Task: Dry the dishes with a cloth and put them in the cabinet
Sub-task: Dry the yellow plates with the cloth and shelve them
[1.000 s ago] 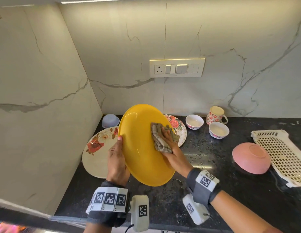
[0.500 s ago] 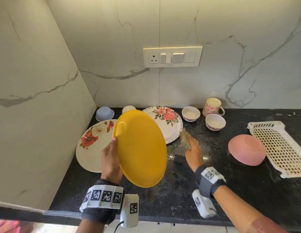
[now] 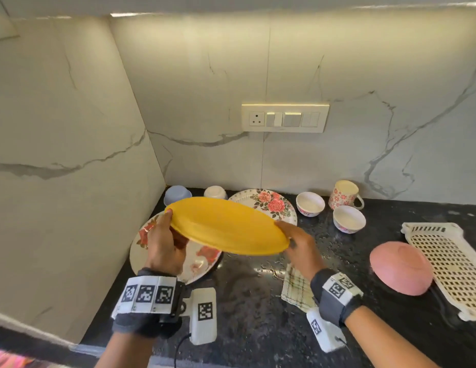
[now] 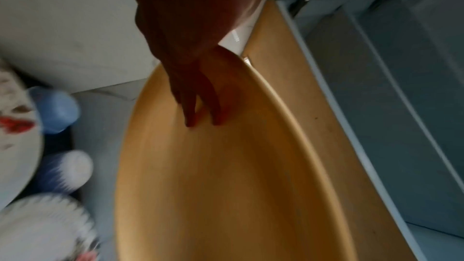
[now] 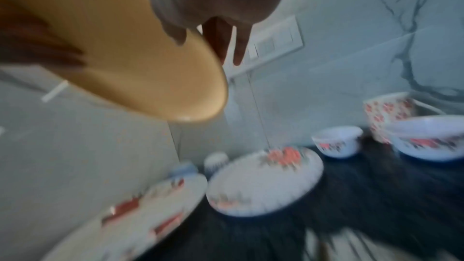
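Observation:
A yellow plate hangs almost flat above the black counter, held between both hands. My left hand grips its left rim, thumb on top and fingers spread beneath the plate. At the right rim my right hand holds the plate, thumb against it and the other fingers past the edge. The checked cloth lies crumpled on the wet counter under my right wrist. An open cabinet shows overhead in the left wrist view.
Two floral plates lie under and behind the yellow one. A blue bowl and a white cup stand in the corner. Two white bowls, a floral mug, an upturned pink bowl and a white perforated tray sit to the right.
My right hand has laid the cloth on the counter and taken the plate's right rim. The plate has tipped from upright to nearly flat and risen.

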The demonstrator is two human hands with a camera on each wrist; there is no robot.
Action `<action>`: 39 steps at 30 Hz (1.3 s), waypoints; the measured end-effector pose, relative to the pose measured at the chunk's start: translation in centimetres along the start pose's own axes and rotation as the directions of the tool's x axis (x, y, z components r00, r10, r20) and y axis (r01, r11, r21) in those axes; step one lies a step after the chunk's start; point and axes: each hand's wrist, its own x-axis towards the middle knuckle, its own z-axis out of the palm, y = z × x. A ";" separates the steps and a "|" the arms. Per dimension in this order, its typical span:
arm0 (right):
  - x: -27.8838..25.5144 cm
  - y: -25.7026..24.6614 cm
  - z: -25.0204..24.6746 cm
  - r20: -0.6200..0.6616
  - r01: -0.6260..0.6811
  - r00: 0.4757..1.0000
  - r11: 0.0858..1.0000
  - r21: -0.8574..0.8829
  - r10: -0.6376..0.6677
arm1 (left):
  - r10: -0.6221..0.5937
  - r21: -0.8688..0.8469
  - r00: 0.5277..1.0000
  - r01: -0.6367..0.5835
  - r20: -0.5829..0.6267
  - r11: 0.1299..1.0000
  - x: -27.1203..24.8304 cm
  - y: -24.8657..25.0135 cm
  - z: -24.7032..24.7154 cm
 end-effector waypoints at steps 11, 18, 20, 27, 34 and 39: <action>15.7 -21.3 -11.8 -0.377 0.480 0.785 0.867 -0.130 -0.491 | 0.574 0.318 0.767 -0.642 0.287 0.698 -2.1 14.3 -0.1; 26.0 -33.5 -17.3 -0.477 0.536 0.733 0.843 -0.032 -0.485 | 0.930 0.357 0.269 -0.919 0.249 0.170 0.0 24.4 3.1; 29.5 -36.5 -18.2 -0.481 0.518 0.749 0.855 -0.002 -0.455 | 0.947 0.436 0.092 -0.898 0.307 -0.054 1.0 27.2 4.9; 41.9 -41.4 -18.2 -0.433 0.508 0.761 0.859 -0.065 -0.483 | 0.770 0.674 0.367 -0.730 0.522 -0.108 5.6 34.5 9.1; 52.4 -40.7 -14.4 -0.433 0.529 0.717 0.831 -0.173 -0.546 | 0.794 0.780 0.362 -0.589 0.489 -0.212 8.7 35.3 9.0; 57.6 -38.7 -11.6 -0.374 0.534 0.739 0.825 -0.183 -0.561 | 0.835 0.762 0.294 -0.613 0.465 -0.209 9.0 35.2 9.1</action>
